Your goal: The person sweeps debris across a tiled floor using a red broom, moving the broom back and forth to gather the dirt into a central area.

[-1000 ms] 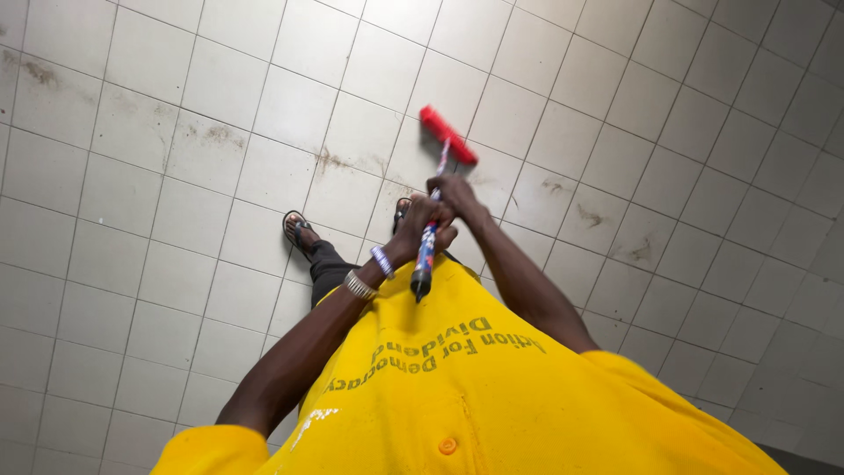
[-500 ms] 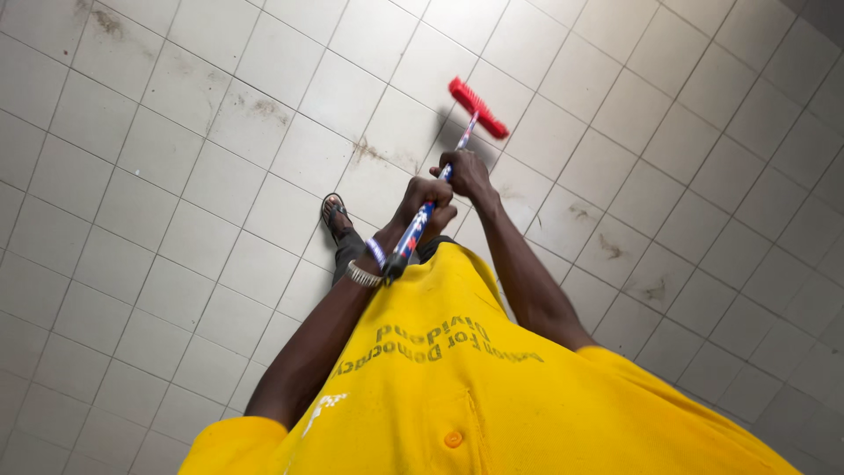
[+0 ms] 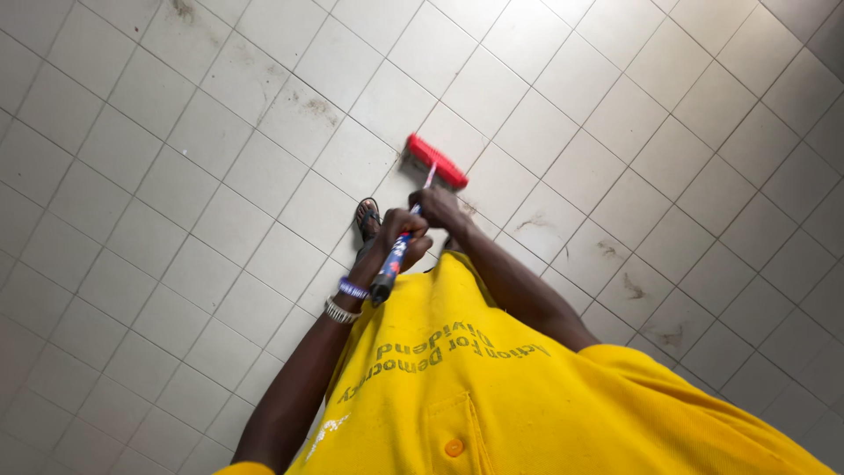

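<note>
Pale square floor tiles [image 3: 132, 176] fill nearly everything I see, their grout lines running on a slant because my head is bent over, and brown smudges sit on several of them, thickest off to my right near the dirty tile [image 3: 633, 286].

Both my hands are on the push broom. My left hand [image 3: 397, 236] is clenched round the upper part of the broom handle [image 3: 394, 260], close to its dark end grip, which pokes out below my fist toward my chest; holding that end gives me leverage over the long stick. My right hand [image 3: 438, 209] is wrapped round the handle farther down, nearer the head, fingers closed tight, so it can steer and press. With one hand high and one low, the handle slopes away from my body down to the floor.

The red broom head [image 3: 437, 161] rests on the tiles ahead of me, bristles down, set crosswise to the handle so its whole width meets the floor.

My sandalled foot [image 3: 367, 218] is planted just left of the handle, close beside my hands as seen from above, bracing me. A beaded bracelet [image 3: 352, 288] and a metal watch strap [image 3: 338, 310] circle my left wrist, and my yellow polo shirt [image 3: 527, 405] fills the bottom of the view.
</note>
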